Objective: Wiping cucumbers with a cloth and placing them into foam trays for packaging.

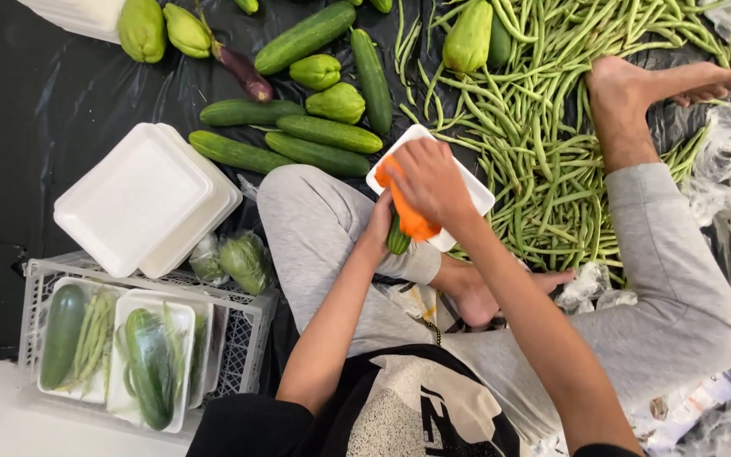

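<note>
left hand [378, 224]: fingers curled, gripping | right hand [429, 182]: palm down, fingers closed

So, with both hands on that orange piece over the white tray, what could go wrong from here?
1. The white foam tray rests on the knee, not on the floor; it could tip as the right hand presses the orange piece down.
2. The left hand steadies a green vegetable at the tray's edge; it might slide off.
3. The bare foot lies on the green beans, which may get crushed.

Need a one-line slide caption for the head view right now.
Seated person's right hand and left hand set carrot on white foam tray beside green beans.
</note>
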